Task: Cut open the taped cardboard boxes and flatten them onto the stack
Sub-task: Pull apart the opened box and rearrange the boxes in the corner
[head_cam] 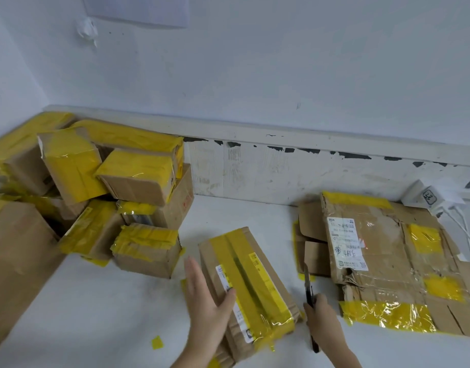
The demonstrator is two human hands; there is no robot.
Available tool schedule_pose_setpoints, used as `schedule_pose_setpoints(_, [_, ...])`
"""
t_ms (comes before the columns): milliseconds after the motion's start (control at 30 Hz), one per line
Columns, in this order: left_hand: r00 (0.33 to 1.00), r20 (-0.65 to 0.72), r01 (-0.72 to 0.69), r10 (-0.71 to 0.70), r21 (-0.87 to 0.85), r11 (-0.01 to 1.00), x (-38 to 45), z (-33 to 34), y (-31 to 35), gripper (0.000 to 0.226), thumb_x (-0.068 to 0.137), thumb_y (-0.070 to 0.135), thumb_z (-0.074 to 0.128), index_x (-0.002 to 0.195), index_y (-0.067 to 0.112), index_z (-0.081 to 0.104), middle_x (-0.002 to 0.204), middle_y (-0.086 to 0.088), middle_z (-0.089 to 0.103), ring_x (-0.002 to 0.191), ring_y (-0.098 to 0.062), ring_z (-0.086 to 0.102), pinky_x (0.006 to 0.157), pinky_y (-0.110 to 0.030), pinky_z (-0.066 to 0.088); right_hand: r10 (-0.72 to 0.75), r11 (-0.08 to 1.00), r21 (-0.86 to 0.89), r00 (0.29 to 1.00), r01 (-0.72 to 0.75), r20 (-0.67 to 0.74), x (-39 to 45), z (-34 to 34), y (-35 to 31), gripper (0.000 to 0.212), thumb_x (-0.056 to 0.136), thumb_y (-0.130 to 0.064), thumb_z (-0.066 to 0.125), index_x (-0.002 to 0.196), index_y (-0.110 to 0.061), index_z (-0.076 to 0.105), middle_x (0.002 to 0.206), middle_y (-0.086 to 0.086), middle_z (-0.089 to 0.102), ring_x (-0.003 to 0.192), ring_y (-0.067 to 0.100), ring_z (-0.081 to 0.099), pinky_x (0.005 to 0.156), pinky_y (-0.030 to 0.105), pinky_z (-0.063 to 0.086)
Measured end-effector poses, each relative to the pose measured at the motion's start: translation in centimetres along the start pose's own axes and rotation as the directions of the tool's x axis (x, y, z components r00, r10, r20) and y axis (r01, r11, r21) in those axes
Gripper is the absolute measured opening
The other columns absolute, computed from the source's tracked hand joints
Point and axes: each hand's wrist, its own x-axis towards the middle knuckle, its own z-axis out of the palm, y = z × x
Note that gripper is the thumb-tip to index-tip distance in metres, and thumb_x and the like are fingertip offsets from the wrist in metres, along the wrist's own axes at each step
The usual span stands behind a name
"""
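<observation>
Left hand (204,301) against taped box (251,282), right hand (324,320) gripping knife (309,296) beside it

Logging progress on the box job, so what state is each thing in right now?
Box in front: taped shut with yellow tape, lying on the table.
Left hand: open, fingers resting against the box's side.
Right hand: gripping the knife.
Knife: blade out, pointing away, off the box.
Pile of boxes: still taped.
Stack: flattened cardboard.
</observation>
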Motion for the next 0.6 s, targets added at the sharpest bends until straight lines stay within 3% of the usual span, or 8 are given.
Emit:
schedule_pose_setpoints(100, [0.974,0.222,-0.001,-0.034,0.156,0.988,3.0,-2.6,0.5,0.119,0.073,0.035,0.077,0.132,0.036,-0.026,0.139,0.021,-0.031,0.137,-0.003,-0.02,0.117,-0.038,-0.005,-0.127,0.987,0.077,0.983,0.138,-0.132,-1.2,-2.6,-2.0,0.013,0.097,-0.012,0.045,0.108,-0.007,0.048,0.073,0.0,0.06,0.061,0.021,0.059,0.067,0.037,0.049])
schedule_pose_setpoints(200, [0.921,0.371,-0.026,-0.122,0.37,0.929,5.3,-3.1,0.8,0.128,0.068,0.051,0.076,0.143,0.028,-0.025,0.145,0.016,-0.033,0.14,-0.009,-0.022,0.115,-0.048,-0.008,-0.293,0.955,-0.014,0.94,0.295,-0.176,-2.9,-5.4,-6.6,0.04,0.098,-0.02,0.041,0.138,-0.025,0.038,0.07,0.0,0.058,0.06,0.022,0.061,0.062,0.036,0.051])
schedule_pose_setpoints(267, [0.903,0.399,-0.02,-0.157,0.405,0.914,5.7,-2.8,0.9,0.129,0.067,0.056,0.074,0.144,0.024,-0.025,0.149,0.012,-0.032,0.141,-0.01,-0.019,0.114,-0.05,-0.007,-0.388,0.915,-0.16,0.916,0.37,-0.104,-4.3,-6.1,-10.0,0.049,0.1,-0.031,0.033,0.147,-0.036,0.018,0.076,-0.001,0.054,0.065,0.022,0.057,0.058,0.034,0.048])
schedule_pose_setpoints(367, [0.897,0.404,-0.002,-0.18,0.41,0.912,5.8,-2.6,0.7,0.128,0.068,0.056,0.073,0.145,0.022,-0.024,0.151,0.009,-0.03,0.143,-0.012,-0.016,0.113,-0.05,-0.006,-0.483,0.791,-0.442,0.875,0.423,-0.029,-6.0,-4.8,-13.6,0.045,0.102,-0.035,0.024,0.144,-0.048,0.011,0.076,-0.001,0.044,0.063,0.019,0.044,0.049,0.028,0.033])
schedule_pose_setpoints(467, [0.892,0.409,-0.003,-0.191,0.43,0.903,5.8,-2.6,0.6,0.129,0.068,0.058,0.072,0.144,0.022,-0.025,0.15,0.009,-0.031,0.143,-0.012,-0.015,0.113,-0.051,-0.005,-0.472,0.726,-0.56,0.881,0.399,0.015,-6.3,-3.3,-15.6,0.052,0.1,-0.018,0.034,0.143,-0.041,0.015,0.064,-0.002,0.031,0.061,0.024,0.041,0.045,0.026,0.029])
schedule_pose_setpoints(600, [0.885,0.417,-0.01,-0.208,0.463,0.886,5.8,-2.6,0.8,0.131,0.066,0.063,0.071,0.144,0.02,-0.025,0.15,0.009,-0.032,0.143,-0.012,-0.016,0.114,-0.052,-0.004,-0.463,0.664,-0.64,0.885,0.386,0.054,-6.1,-2.8,-16.9,0.057,0.095,-0.005,0.038,0.144,-0.027,0.019,0.063,-0.001,0.026,0.072,0.027,0.049,0.05,0.028,0.033])
